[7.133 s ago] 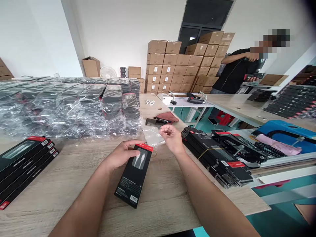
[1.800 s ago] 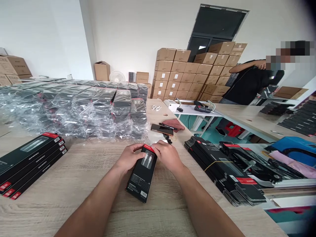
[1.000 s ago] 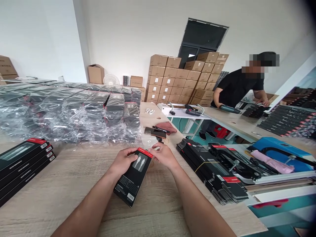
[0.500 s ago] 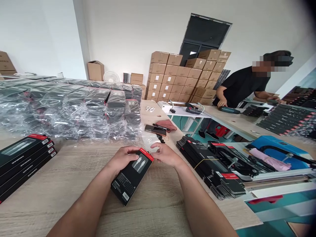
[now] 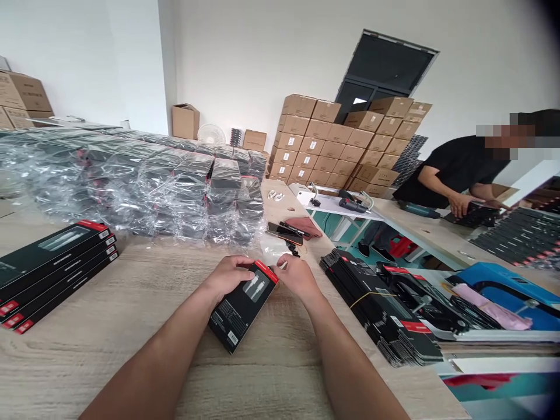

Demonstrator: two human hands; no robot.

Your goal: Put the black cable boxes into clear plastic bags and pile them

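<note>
A black and red cable box with a picture of white cable plugs is tilted above the wooden table, its red end pointing away from me. My left hand is closed around its left side, thumb on the front face. At the red top end, my right hand has its fingers bent and pinched against the corner; the fingertips are partly hidden. To the left lies a stack of similar boxes. Right of my hands are flat black cartons bundled with a yellow band.
Plastic-wrapped boxes line the table's far left. A phone and a reddish cloth lie ahead. At right are a blue case and a pink cloth. A co-worker handles black items beyond, near stacked cartons.
My right hand's fingers have closed in on the box's top corner. The view has turned slightly left, so the scene sits further right. The co-worker has leaned over and brought both hands together.
</note>
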